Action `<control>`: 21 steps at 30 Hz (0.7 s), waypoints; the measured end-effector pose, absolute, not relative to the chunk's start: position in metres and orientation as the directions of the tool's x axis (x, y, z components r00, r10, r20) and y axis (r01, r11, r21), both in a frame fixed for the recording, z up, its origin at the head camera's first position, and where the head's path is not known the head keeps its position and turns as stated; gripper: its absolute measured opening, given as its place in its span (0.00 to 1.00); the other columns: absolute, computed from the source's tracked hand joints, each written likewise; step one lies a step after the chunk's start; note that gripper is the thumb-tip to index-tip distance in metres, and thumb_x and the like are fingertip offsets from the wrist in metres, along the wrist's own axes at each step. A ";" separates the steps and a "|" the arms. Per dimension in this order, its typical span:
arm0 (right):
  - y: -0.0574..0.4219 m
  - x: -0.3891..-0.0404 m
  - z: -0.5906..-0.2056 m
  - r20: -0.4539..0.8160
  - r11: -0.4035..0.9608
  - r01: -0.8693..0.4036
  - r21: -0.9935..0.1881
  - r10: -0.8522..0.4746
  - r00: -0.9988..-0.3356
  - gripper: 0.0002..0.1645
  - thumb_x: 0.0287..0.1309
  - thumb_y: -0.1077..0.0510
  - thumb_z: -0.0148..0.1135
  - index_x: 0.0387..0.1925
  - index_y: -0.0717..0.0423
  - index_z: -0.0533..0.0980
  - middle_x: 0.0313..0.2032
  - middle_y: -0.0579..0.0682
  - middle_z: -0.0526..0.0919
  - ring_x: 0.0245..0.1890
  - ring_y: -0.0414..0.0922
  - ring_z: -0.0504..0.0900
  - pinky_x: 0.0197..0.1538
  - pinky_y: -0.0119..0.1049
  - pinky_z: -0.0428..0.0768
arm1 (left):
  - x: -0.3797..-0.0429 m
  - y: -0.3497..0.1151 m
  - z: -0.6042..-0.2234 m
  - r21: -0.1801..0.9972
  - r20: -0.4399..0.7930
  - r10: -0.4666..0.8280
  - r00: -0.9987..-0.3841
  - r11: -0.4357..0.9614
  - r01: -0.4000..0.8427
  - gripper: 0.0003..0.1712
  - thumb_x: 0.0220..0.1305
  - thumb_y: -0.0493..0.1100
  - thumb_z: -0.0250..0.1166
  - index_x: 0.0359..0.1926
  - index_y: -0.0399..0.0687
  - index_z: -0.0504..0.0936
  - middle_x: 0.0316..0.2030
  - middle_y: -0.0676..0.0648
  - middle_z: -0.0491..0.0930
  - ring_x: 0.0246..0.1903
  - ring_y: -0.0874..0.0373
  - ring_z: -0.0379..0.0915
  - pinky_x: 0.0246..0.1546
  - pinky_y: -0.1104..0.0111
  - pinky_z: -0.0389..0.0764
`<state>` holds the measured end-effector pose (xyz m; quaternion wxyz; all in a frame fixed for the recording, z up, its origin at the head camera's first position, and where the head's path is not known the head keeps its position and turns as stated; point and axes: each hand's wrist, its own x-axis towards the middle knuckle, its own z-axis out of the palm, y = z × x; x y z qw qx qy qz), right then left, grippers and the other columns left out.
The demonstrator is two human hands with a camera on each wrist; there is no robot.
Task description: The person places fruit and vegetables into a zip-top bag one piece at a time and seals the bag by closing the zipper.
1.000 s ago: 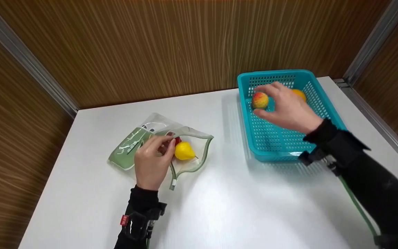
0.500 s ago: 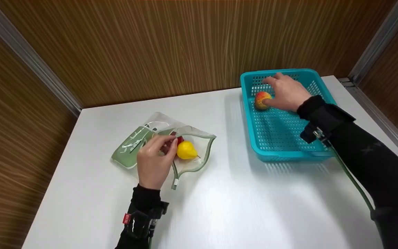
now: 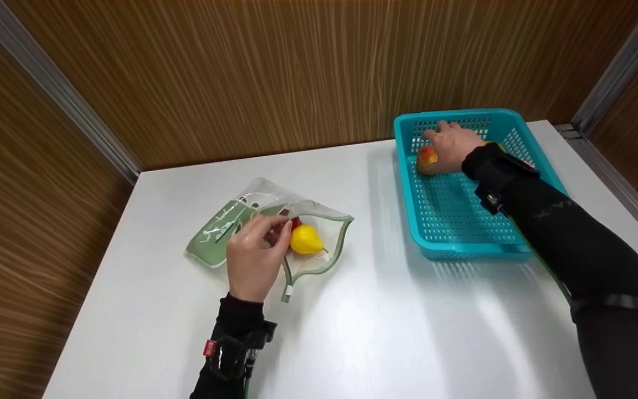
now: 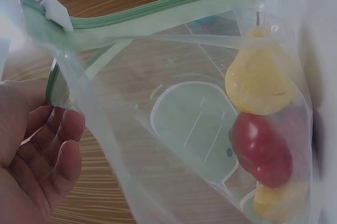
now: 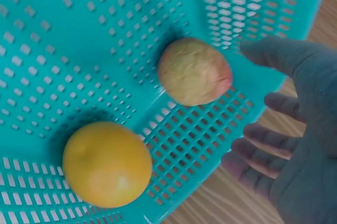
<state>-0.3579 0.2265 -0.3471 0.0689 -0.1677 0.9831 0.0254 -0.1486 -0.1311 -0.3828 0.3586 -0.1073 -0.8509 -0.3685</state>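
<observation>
My left hand [image 3: 255, 257] pinches the rim of a clear, green-printed zip bag [image 3: 214, 238] between thumb and fingers; its mouth gapes open to the right. Inside lie a yellow pear [image 4: 260, 79], a glossy red fruit or pepper [image 4: 260, 150] and a yellowish piece [image 4: 281, 202] partly hidden behind the film. Over the far left of the turquoise basket [image 3: 471, 249], my right hand [image 3: 454, 149] reaches down beside a red-and-yellow peach [image 5: 195, 71]. Its fingers are spread around the peach, with a gap showing in the right wrist view. An orange [image 5: 108, 163] sits nearby in the basket.
The basket stands at the right rear of a white table [image 3: 363, 332], close to a wood-grain back panel [image 3: 274, 72]. Its perforated walls rise around the fruit. A zip slider [image 3: 289, 290] hangs at the bag's near corner.
My right hand has moved back and down into the basket, closer to the peach, its fingers now overlapping it in the head view. The left hand keeps its pinch on the bag.
</observation>
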 end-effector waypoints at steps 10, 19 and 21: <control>0.230 -0.371 -0.380 -0.195 0.942 -0.335 0.028 -0.323 -0.926 0.44 0.52 0.52 0.65 0.68 0.57 0.58 0.64 0.71 0.61 0.61 0.69 0.63 0.60 0.66 0.69 | -0.146 -0.130 -0.384 0.553 0.678 -0.081 -0.730 0.710 0.435 0.05 0.57 0.40 0.68 0.35 0.44 0.86 0.28 0.49 0.84 0.23 0.61 0.76 0.25 0.70 0.80; 0.231 -0.374 -0.394 -0.246 0.933 -0.356 0.057 -0.332 -0.910 0.44 0.52 0.54 0.66 0.68 0.56 0.59 0.66 0.71 0.59 0.59 0.68 0.65 0.58 0.65 0.72 | -0.147 -0.130 -0.384 0.541 0.694 -0.071 -0.716 0.708 0.454 0.05 0.57 0.40 0.68 0.35 0.45 0.86 0.27 0.49 0.84 0.22 0.61 0.76 0.24 0.67 0.79; 0.232 -0.372 -0.394 -0.269 0.932 -0.359 0.053 -0.333 -0.904 0.43 0.52 0.55 0.66 0.68 0.56 0.60 0.66 0.71 0.59 0.59 0.68 0.66 0.57 0.64 0.73 | -0.147 -0.130 -0.384 0.541 0.694 -0.069 -0.717 0.707 0.456 0.05 0.57 0.40 0.68 0.35 0.45 0.86 0.27 0.49 0.84 0.22 0.61 0.76 0.24 0.67 0.79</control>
